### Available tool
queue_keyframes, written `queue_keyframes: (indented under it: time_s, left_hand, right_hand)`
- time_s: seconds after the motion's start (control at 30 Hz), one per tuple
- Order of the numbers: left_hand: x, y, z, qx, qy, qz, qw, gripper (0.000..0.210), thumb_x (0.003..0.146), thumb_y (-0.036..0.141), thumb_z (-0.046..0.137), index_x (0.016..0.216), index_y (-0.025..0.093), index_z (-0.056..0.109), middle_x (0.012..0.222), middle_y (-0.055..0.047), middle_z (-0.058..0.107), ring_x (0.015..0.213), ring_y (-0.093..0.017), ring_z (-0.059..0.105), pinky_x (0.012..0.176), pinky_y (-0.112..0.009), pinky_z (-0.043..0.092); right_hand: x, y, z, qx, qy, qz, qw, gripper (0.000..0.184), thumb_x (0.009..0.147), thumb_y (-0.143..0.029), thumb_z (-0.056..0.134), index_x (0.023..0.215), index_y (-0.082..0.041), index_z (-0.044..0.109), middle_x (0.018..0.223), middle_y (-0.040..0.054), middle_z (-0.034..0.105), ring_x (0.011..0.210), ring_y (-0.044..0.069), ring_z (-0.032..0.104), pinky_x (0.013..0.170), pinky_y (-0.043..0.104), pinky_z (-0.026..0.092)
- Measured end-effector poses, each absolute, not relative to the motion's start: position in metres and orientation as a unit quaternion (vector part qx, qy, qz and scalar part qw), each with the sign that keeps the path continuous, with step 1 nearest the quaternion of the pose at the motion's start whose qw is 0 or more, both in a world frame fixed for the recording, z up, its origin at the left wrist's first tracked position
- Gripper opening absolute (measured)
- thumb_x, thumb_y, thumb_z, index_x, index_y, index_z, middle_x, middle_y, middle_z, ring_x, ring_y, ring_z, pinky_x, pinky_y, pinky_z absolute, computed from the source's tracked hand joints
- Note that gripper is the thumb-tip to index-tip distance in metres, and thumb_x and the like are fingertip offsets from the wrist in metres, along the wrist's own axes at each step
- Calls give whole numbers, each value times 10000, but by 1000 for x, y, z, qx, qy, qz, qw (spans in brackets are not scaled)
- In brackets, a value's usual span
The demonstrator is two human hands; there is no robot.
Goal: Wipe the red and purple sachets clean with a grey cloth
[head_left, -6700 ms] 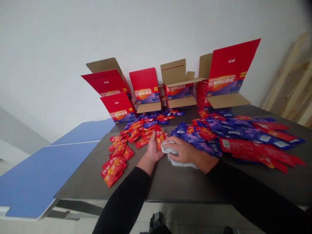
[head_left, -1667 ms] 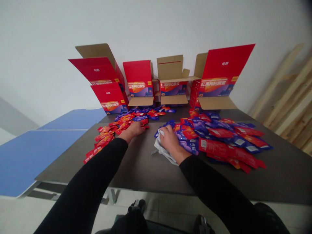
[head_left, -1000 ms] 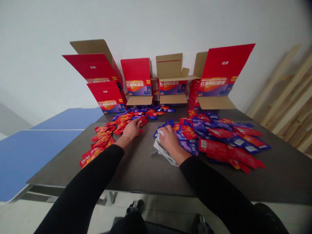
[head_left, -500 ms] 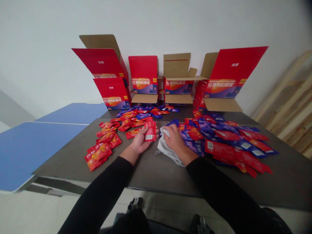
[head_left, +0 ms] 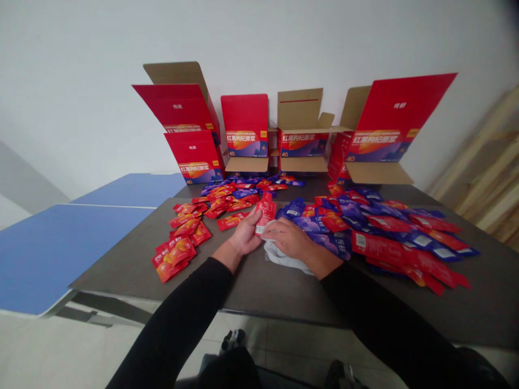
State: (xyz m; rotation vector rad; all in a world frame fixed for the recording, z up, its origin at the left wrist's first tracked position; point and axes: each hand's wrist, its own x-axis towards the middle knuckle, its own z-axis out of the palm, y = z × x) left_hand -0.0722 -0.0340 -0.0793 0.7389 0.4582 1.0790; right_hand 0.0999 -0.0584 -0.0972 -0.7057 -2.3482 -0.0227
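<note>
A red sachet, its barcode side facing up, is gripped in my left hand above the middle of the dark table. My right hand is closed on a pale grey cloth and presses it against the sachet's lower right part. Part of the cloth hangs below my fingers. To the left lie overlapping red sachets. A bigger heap of purple and red sachets spreads to the right of my right hand.
Open red cartons with raised flaps stand along the back of the dark table, by the wall. More mixed sachets lie in front of them. A blue table adjoins on the left; wooden slats stand far right.
My right hand has brought the cloth leftward onto the sachet; the two were apart before. My left hand still holds the sachet. The whole view has shifted slightly.
</note>
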Motion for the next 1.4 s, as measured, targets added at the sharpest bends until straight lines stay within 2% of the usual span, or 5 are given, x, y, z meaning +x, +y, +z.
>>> queue_keyframes:
  time_s: [0.6,0.8,1.0,1.2,1.4]
  left_hand:
    - [-68,-41,-86,396,201,394,805,384,914,170,639,1297,156,628,1133,-125,717,962,-218,714,946,-356,518]
    - [-71,-38,-89,390,231,366,813,326,909,147,631,1234,141,661,1093,-131,729,912,-212,725,898,-339,548]
    - [-76,-35,-82,384,226,348,825,445,940,221,596,1383,215,560,1170,-120,702,888,-228,726,800,-391,584]
    - [-78,-27,-77,299,256,388,833,383,997,384,494,1245,127,632,1077,-130,723,937,-217,709,880,-361,552]
    - [-76,-27,-74,312,244,392,830,466,991,477,430,1149,114,676,1032,-137,727,978,-259,693,872,-386,551]
  right_hand:
    - [111,-52,-98,-491,-751,-37,441,303,918,-137,534,1094,-260,748,1074,70,642,1041,256,527,986,423,446]
    - [116,-45,-101,-525,-710,-24,468,297,907,-151,523,1104,-236,729,1075,88,626,1051,269,535,999,445,445]
    - [122,-38,-98,-549,-648,-14,527,267,917,-215,501,1090,-198,703,1050,112,590,1054,284,534,1004,474,455]
    - [111,-55,-97,-481,-729,-36,485,315,811,-135,563,1089,-219,684,1102,104,561,1116,289,535,1044,489,463]
    - [96,-69,-97,-295,-855,-6,427,314,900,-131,534,1142,-262,685,1203,80,613,1168,228,566,1034,426,501]
